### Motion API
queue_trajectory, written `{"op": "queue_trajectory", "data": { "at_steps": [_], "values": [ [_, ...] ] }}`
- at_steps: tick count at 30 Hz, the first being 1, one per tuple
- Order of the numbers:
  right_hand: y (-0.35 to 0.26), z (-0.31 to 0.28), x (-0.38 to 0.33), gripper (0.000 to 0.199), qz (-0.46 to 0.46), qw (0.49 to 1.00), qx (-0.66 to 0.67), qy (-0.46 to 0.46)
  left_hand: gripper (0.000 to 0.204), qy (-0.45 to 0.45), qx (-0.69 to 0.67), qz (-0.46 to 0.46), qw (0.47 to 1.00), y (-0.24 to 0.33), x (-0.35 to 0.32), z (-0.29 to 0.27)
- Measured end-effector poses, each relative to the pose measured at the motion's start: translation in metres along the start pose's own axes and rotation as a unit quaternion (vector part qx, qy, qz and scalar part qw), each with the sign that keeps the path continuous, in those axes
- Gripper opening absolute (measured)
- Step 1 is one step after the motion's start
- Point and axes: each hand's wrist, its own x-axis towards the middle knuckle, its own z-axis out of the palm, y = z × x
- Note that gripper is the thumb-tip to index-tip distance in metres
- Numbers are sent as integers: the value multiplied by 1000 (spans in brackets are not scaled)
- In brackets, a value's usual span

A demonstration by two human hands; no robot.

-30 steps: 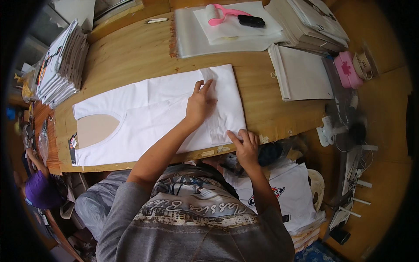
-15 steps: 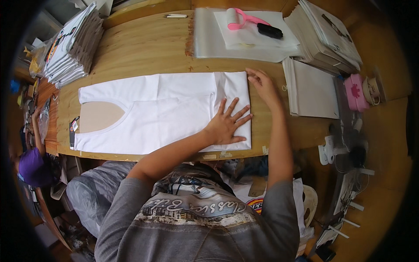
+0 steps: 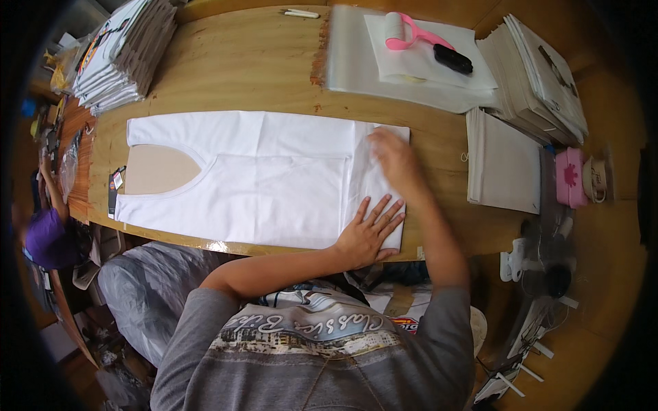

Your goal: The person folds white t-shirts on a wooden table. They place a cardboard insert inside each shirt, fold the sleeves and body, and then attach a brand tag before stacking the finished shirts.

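Observation:
A folded white shirt (image 3: 274,192) lies flat on the wooden table, its V-shaped neck opening to the left. A beige board (image 3: 161,171) shows inside the neckline, and a dark hang tag (image 3: 115,192) sticks out at the left end. Near the shirt's right end, my left hand (image 3: 369,233) rests flat with its fingers spread, pressing the near corner. Just beyond it, my right hand (image 3: 394,159) is over the folded right end, touching or just above the cloth; motion smears its fingers.
Beyond the shirt, a pink-handled lint roller (image 3: 404,31) and a black brush (image 3: 453,59) lie on white sheets. Stacked white packages (image 3: 123,55) stand at the far left, with another stack (image 3: 528,75) at the far right. A pink box (image 3: 570,178) sits right. Another person (image 3: 55,240) is at the left.
My right hand has moved from the shirt's far right corner inward and nearer over the cloth. My left hand has slid nearer, toward the near corner. The view has shifted slightly.

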Motion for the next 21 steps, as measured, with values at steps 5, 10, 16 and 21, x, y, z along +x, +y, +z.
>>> {"op": "queue_trajectory", "data": {
  "at_steps": [5, 10, 16, 21],
  "values": [
    [-13, 38, 7, 54, -43, 963, -265, -13, 63, -23, 56, 16, 998, 5, -1, 0],
    [20, 23, 70, 51, -60, 931, -345, 101, 52, -20, 161, 49, 986, 18, -3, 8],
    [-2, -42, 3, 40, -71, 997, 1, -15, 40, -80, 226, 92, 966, 41, -9, 0],
    [5, -45, -46, 52, -17, 985, -128, -119, 38, -177, 94, -6, 980, 33, 14, -16]
  ]
}}
